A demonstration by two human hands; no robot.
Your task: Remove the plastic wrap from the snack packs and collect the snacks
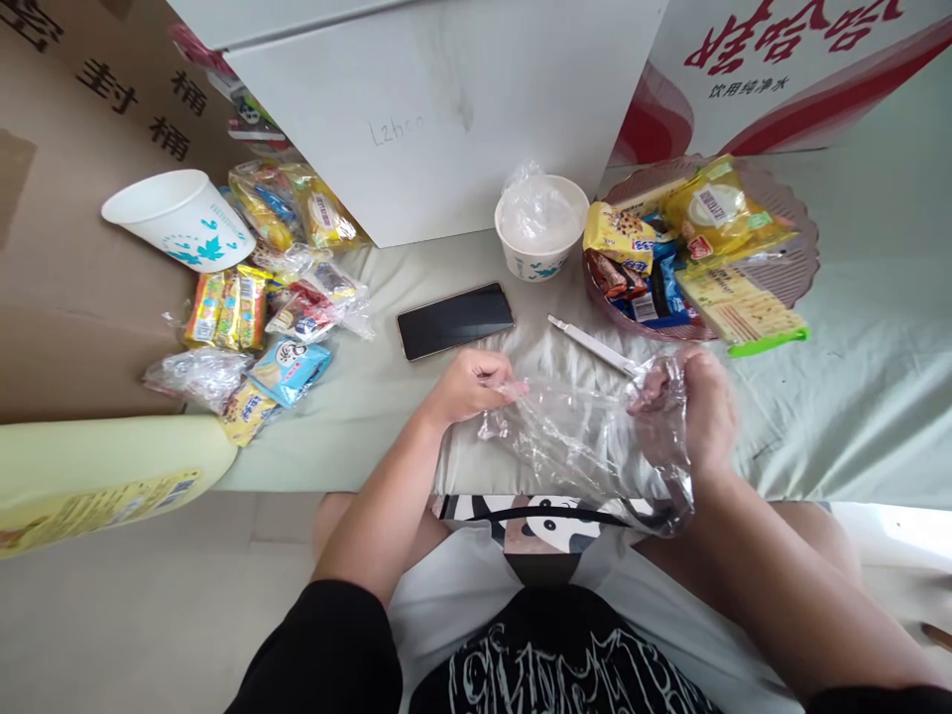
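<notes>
A clear plastic bag (572,426) is stretched between my two hands above the front edge of the cloth-covered surface. My left hand (472,385) pinches one end of it, fingers closed. At the other end, my right hand (703,412) is closed around the crumpled plastic, partly behind it. Just beyond the bag lies a slim white utility knife (595,345), its lower end close to my right hand. A dark-screened phone (455,320) rests flat past my left hand. Behind them stands a paper bowl (541,228) with crumpled clear plastic inside.
At right, a ridged pink plate (799,228) carries several packaged snacks. On the left are a tilted paper cup (178,220), yellow snack packs (227,307), a blue packet (290,370) and a yellow-green container (111,481). A white box (446,119) and cardboard (66,268) border the back and left.
</notes>
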